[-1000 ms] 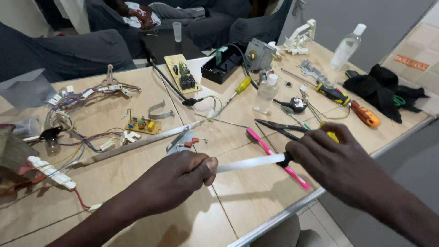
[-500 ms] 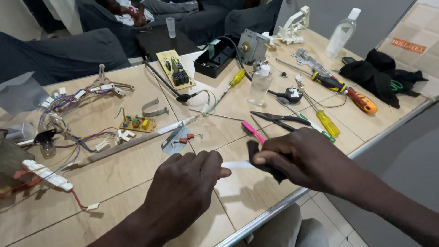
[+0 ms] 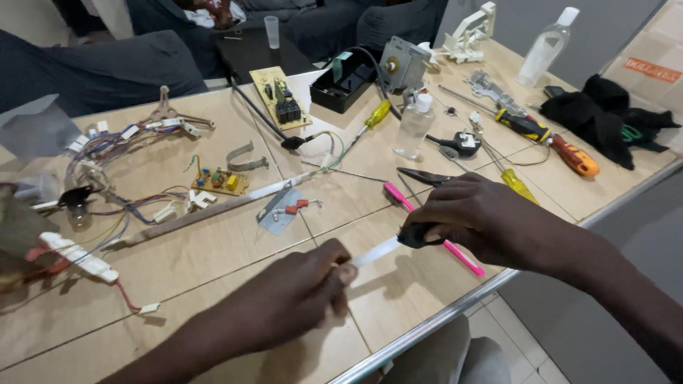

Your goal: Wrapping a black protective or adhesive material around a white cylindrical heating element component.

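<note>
left hand (image 3: 295,299): nearest the camera, fingers pinched together on the free end of a white strip (image 3: 376,251), a thin, flat, pale band that looks like plastic.
right hand (image 3: 473,213): closed over the strip's other end, where a small black, matte piece (image 3: 415,235) sits under the fingers; what that piece is cannot be told.
strip position: held taut between the two hands, just above the worktop (image 3: 235,249) near its front edge.
risk, grip: the strip is narrow and smooth, so a hard pull could slide it out of the left pinch or snap it at the black piece.
risk, nearby tools: a pink pen (image 3: 434,227) lies right under the right hand and dark pliers (image 3: 427,176) lie just beyond its knuckles; a jerk could knock them off the edge or catch a finger.
worktop: pale wood-grain panels with a metal rim, smooth and hard.
middle: a small grey metal plate (image 3: 279,210), a long flat metal bar (image 3: 213,206), a green circuit board (image 3: 220,182), and a tangle of thin wires (image 3: 107,153) that could snag.
far: a clear plastic bottle (image 3: 414,122), a yellow-handled screwdriver (image 3: 376,114), an orange-handled screwdriver (image 3: 548,139), black cloth (image 3: 612,117).
</note>
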